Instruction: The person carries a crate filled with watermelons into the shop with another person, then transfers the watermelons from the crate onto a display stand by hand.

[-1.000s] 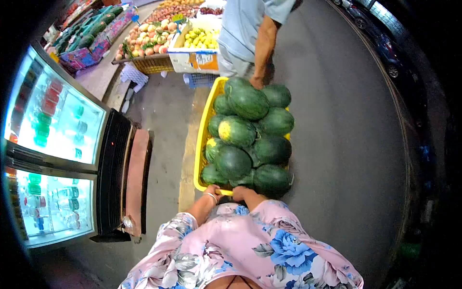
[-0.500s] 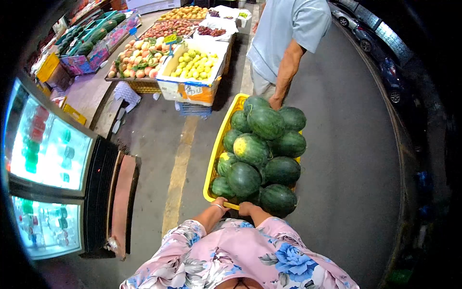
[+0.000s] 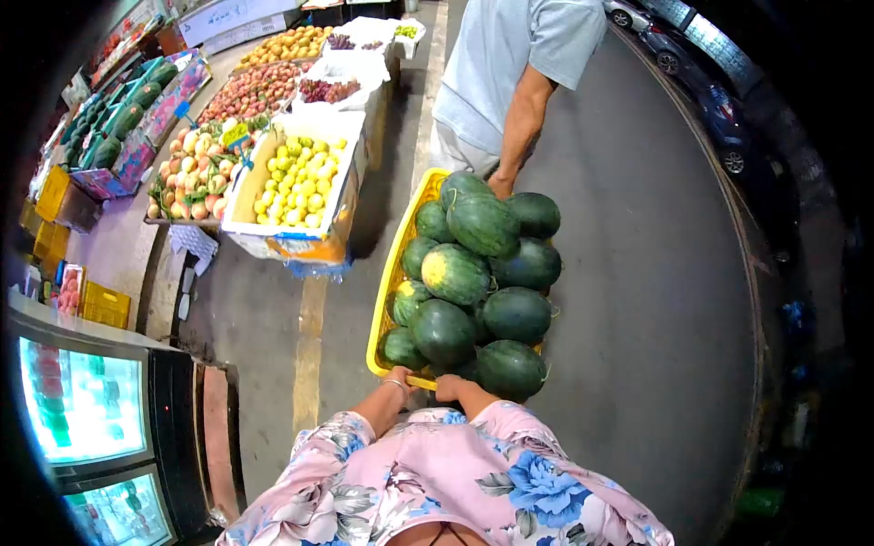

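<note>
A yellow plastic crate (image 3: 388, 305) heaped with dark green watermelons (image 3: 443, 333) hangs in front of my body. My left hand (image 3: 397, 377) is closed round the left part of its near rim. Close beside it, my right hand (image 3: 450, 388) grips the same rim further right, partly under the nearest melons. One melon (image 3: 456, 274) in the pile shows a bright yellow patch. At the far end, another person's hand (image 3: 500, 186) reaches down to the crate, its fingers hidden behind the melons.
Ahead stands the other person in a grey-blue shirt (image 3: 492, 73). On the left are a box of yellow-green fruit (image 3: 296, 182), peaches (image 3: 193, 173), grapes (image 3: 330, 91) and a lit drinks fridge (image 3: 82, 400). Parked cars (image 3: 719, 118) line the road's right side.
The fruit stall and fridge have come nearer and shifted left and down in view as we move forward with the crate. Both my hands keep their hold on its rim.
</note>
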Motion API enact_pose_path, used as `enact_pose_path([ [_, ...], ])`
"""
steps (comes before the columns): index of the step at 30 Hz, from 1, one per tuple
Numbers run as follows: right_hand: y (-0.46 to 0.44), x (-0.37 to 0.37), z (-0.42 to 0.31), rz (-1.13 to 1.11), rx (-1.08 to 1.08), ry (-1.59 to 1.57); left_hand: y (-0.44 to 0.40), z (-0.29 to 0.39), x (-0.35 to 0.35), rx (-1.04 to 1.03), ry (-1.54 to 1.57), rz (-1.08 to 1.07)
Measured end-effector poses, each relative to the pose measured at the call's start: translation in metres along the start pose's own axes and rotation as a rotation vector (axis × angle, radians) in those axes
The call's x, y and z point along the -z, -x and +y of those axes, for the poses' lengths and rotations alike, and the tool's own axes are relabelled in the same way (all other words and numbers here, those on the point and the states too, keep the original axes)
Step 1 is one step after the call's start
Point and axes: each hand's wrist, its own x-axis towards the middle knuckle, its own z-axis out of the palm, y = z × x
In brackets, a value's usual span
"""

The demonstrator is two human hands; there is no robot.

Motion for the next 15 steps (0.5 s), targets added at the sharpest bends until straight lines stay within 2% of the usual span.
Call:
enact_pose_path([
  [3,-0.016,0.057,0.023,-0.052,-0.007,0.024,0.041,0.033,-0.061,-0.078,-0.021,0.072],
  [8,-0.037,0.150,0.065,-0.097,-0.024,0.049,0.057,0.072,-0.161,-0.155,0.004,0.139],
  [11,-0.059,0.199,0.100,-0.068,-0.039,0.004,0.038,0.095,-0.221,-0.115,0.094,0.156],
  [12,-0.074,0.211,0.116,-0.081,-0.064,0.025,0.028,0.107,-0.237,-0.051,0.045,0.103],
  [15,-0.091,0.272,0.143,-0.096,-0.078,0.044,0.003,0.129,-0.291,-0.027,0.058,0.023],
])
